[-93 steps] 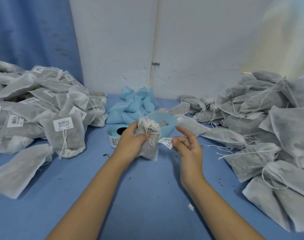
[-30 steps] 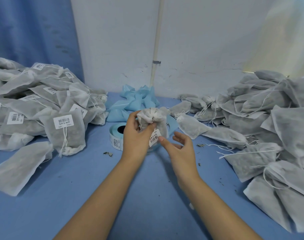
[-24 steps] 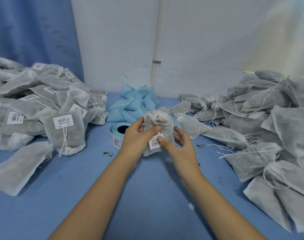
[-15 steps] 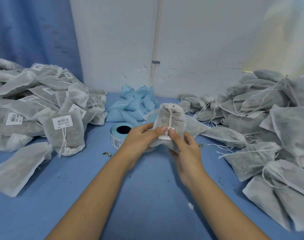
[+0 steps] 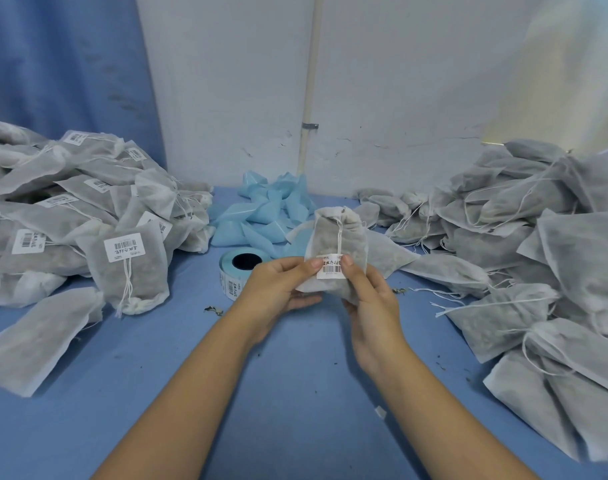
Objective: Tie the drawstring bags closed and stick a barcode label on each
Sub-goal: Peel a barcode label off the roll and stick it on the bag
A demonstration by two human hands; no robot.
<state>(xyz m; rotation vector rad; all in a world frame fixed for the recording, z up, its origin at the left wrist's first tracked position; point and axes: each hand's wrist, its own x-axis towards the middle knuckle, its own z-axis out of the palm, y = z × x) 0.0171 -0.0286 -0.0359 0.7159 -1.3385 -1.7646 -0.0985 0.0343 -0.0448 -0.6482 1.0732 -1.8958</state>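
At counter [image 5: 295, 393] centre, holding one drawstring bag [image 5: 337, 237] upright and clear of the surface. Gripping its lower part with left hand [image 5: 278, 289] and right hand [image 5: 368, 296], both curled round the fabric, and pressing both thumbs on the side edges of the barcode label [image 5: 331, 268] low on the front face. Already gathered at the neck, with the drawstring [image 5: 339, 233] hanging down to the label's top edge. Could leave a lifted corner on the fuzzy fabric if let go too soon, or crease the barcode by squeezing the soft filling beneath it. Label roll [image 5: 242, 268] at 9 o'clock, just beside the left hand; labelled pile [image 5: 88, 209] farther out at 9, unlabelled pile [image 5: 520, 237] at 3. Cannot see most of the fingers behind the bag, cannot read the print, cannot tell whether the knot is tight or the string end tucked under the label. Cannot see the full extent of either pile past the frame edges.
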